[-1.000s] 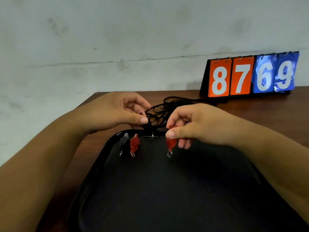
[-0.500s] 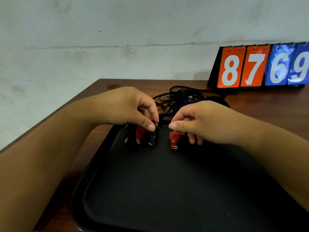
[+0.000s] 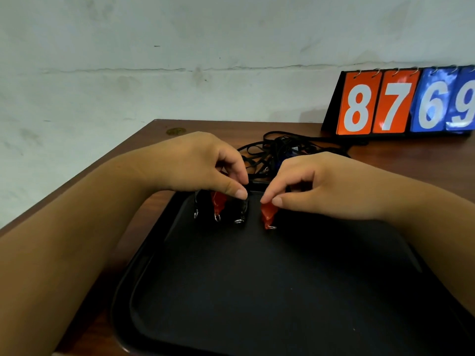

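A black tray [image 3: 257,291] lies on the brown table [image 3: 84,201]. Along its far rim stand small clips with metal rings: a black clip [image 3: 196,206], a red clip [image 3: 218,204], another black clip [image 3: 242,211] and a second red clip [image 3: 267,215]. My left hand [image 3: 195,165] pinches the top of the black clip beside the first red one. My right hand [image 3: 316,183] pinches the top of the right red clip with thumb and forefinger. Both hands sit close together over the tray's far edge.
A tangle of black straps [image 3: 277,152] lies just behind the tray. A flip scoreboard [image 3: 401,101] reading 8769 stands at the back right against the pale wall. The table's left edge runs diagonally past my left forearm.
The view has dipped and shifted. The clips went from hanging above the tray to standing on its far rim, and a third clip now stands under my left fingers.
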`<move>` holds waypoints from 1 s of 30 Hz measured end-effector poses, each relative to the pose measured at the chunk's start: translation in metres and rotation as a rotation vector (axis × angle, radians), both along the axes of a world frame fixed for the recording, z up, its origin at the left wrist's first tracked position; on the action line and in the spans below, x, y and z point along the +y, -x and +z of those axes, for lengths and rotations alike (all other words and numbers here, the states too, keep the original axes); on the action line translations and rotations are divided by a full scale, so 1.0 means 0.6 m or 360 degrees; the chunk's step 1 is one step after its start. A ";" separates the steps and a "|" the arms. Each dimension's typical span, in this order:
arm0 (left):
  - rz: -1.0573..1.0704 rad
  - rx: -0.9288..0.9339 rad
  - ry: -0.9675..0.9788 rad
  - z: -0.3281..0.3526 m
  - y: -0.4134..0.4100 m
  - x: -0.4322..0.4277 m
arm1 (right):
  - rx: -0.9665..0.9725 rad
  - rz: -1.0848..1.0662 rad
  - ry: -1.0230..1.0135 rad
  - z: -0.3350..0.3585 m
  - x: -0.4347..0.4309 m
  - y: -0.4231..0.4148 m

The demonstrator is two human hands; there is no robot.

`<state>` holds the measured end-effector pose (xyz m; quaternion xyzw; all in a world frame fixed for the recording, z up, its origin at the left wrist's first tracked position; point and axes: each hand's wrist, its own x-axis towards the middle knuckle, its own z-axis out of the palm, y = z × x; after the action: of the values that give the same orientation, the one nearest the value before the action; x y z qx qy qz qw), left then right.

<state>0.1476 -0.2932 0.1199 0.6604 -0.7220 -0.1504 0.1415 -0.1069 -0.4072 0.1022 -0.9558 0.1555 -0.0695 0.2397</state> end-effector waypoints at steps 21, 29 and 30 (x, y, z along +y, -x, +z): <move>0.0026 -0.0068 0.0018 0.005 -0.016 0.001 | -0.0067 0.0002 0.0066 -0.007 -0.007 -0.006; 0.0006 -0.0073 -0.0041 -0.009 -0.007 -0.007 | 0.0011 0.0020 0.0029 -0.012 -0.001 -0.010; 0.0002 -0.0064 -0.0046 -0.008 -0.008 -0.006 | 0.0011 0.0022 0.0029 -0.012 0.000 -0.010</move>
<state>0.1522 -0.2970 0.1152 0.6657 -0.7220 -0.1474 0.1177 -0.1011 -0.4073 0.0951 -0.9592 0.1491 -0.0660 0.2311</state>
